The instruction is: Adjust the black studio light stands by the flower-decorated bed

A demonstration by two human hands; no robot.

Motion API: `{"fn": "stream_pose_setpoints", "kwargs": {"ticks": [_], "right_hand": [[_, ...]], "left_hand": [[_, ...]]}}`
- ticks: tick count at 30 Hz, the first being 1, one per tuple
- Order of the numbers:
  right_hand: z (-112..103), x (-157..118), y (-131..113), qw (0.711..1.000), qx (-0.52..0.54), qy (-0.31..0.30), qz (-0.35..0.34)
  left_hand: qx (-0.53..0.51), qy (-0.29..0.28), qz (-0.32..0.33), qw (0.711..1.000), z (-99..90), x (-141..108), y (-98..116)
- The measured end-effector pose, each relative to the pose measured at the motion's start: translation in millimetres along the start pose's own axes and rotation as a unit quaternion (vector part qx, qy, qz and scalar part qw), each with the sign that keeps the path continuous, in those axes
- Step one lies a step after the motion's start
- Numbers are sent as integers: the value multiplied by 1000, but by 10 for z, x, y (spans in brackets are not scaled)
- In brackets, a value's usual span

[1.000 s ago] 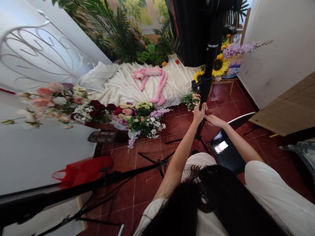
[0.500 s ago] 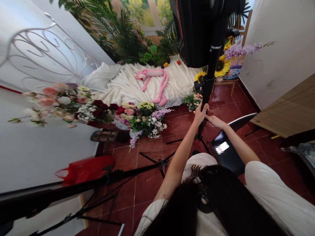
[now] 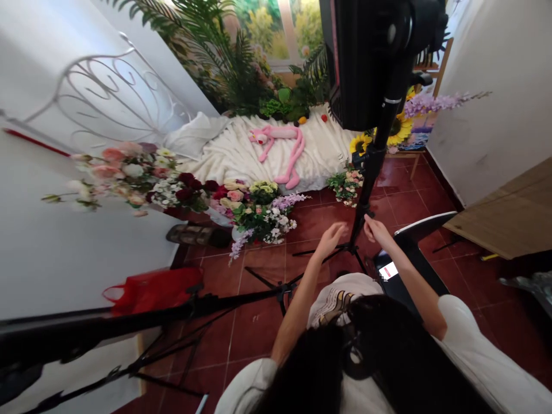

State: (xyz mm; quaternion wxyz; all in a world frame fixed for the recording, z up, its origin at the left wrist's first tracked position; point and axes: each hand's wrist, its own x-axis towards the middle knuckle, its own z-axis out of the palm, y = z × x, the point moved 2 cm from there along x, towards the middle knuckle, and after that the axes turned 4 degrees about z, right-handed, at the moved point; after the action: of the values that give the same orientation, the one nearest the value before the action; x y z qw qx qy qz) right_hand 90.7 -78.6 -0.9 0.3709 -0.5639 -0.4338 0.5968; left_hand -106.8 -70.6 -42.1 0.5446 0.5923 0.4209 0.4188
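A black light stand [image 3: 370,172] rises in front of me with a large black lamp head [image 3: 360,63] on top. My left hand [image 3: 332,238] is off the pole, to its left, fingers loosely bent and apart, holding nothing. Close to the right side of the pole is my right hand [image 3: 376,231], its fingers curled near a small knob; whether they grip it is hard to make out. On a black chair [image 3: 414,270] under my right forearm lies a phone [image 3: 388,271] with a lit screen.
A pink plush toy [image 3: 282,133] lies on a white draped blanket [image 3: 233,152]. Artificial flowers [image 3: 259,213] stand before it. A second black stand [image 3: 241,300] crosses the lower left beside a red bag [image 3: 155,292]. A wooden board [image 3: 504,213] is at right.
My left hand has let go of the pole and moved left and down. My right hand has shifted slightly lower beside the pole. The view has shifted a little.
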Motion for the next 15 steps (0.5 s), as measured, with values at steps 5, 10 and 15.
{"fn": "stream_pose_setpoints", "kwargs": {"ticks": [5,10,15], "right_hand": [[324,-102,321,997,-39,-57,38],[585,85,368,983,-104,-142,55],[878,361,269,968,-151,-196,34]], "left_hand": [[21,151,-247,957,-833,-1427,-882],[12,384,-383,840,-1745,-2802,-1068],[60,600,-265,752,-2345,-3397,-528]]}}
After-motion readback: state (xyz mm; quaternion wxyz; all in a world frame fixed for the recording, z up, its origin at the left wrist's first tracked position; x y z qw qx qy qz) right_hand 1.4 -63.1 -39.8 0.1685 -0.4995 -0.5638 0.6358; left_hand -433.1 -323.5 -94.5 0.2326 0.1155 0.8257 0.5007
